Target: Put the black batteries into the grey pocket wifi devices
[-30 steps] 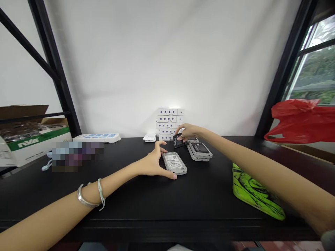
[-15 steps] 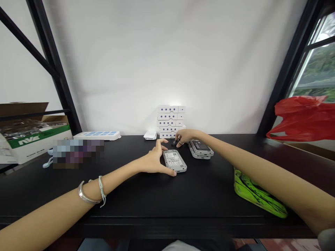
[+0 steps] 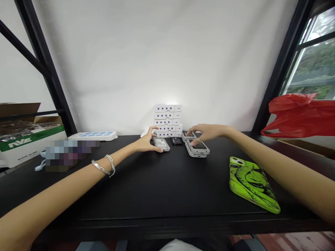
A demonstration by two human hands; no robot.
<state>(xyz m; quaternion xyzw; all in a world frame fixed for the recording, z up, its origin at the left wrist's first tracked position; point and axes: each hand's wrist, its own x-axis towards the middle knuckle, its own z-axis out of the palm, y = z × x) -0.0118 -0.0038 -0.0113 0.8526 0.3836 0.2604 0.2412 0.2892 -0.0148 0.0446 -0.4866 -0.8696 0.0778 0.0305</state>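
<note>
My left hand (image 3: 148, 142) has its thumb and fingers closed around the edges of a flat white electronic device (image 3: 161, 144) with a printed label, lying on the black table. Just right of that device rests a flat black battery (image 3: 176, 141). My right hand (image 3: 206, 132) hovers over a stack of similar light-grey devices (image 3: 196, 153), its fingers apart; whether a fingertip touches the top one I cannot tell. A black battery shows in the top device, and another such device (image 3: 188, 136) lies behind, partly covered by the fingers.
Several white boxes (image 3: 168, 119) are stacked against the wall. A green patterned phone case (image 3: 252, 183) lies at right near my forearm. At left are a power strip (image 3: 93, 136), a blurred-out item and a carton (image 3: 32, 141); a red plastic bag (image 3: 300, 115) hangs at far right.
My left hand has slid the labelled device back and left towards the boxes. My right hand has let go of the black battery and moved right over the device stack, fingers spreading.
</note>
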